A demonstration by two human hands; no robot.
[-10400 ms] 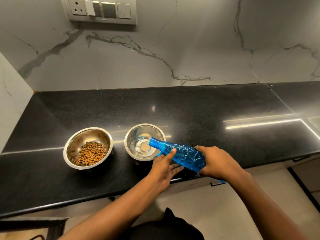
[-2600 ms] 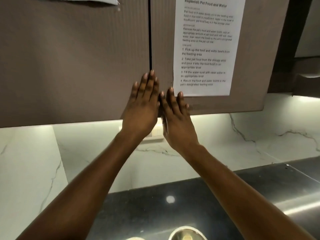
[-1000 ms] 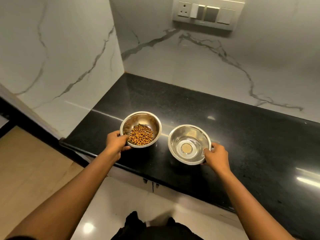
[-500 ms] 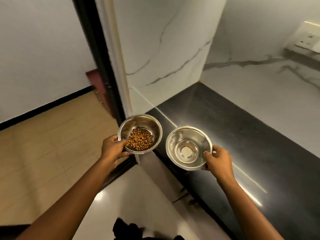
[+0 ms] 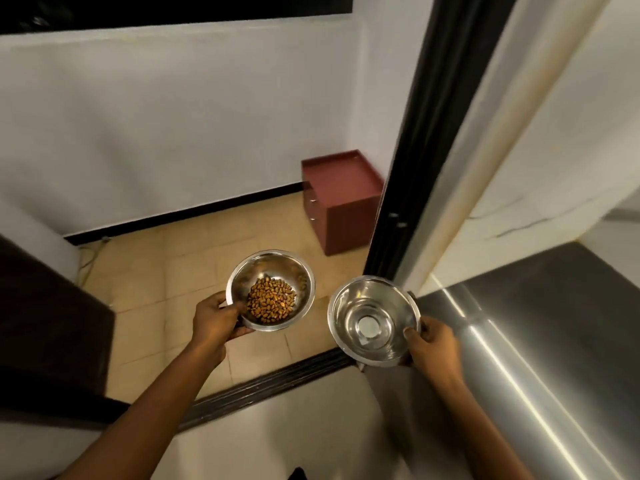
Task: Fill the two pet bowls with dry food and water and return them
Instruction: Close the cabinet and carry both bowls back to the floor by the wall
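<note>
Two steel bowls are carried in the air in front of me. My left hand (image 5: pixel 216 318) grips the near-left rim of the food bowl (image 5: pixel 273 268), which holds brown dry kibble (image 5: pixel 272 303). My right hand (image 5: pixel 431 342) grips the right rim of the water bowl (image 5: pixel 346 306), which holds clear water with a pale round reflection at its bottom. Both bowls are level and sit apart, above the floor near a doorway.
A black door frame (image 5: pixel 412 161) and a pale marble wall edge (image 5: pixel 491 140) stand to the right. The black counter (image 5: pixel 554 323) is at the far right. Beyond a dark threshold strip (image 5: pixel 270 382) lie beige floor tiles (image 5: pixel 166 271), a maroon drawer cabinet (image 5: pixel 341 199) and a white wall.
Both bowls left the counter in my hands. The view has swung left from the counter to the doorway, and the beige floor and maroon cabinet have come into sight.
</note>
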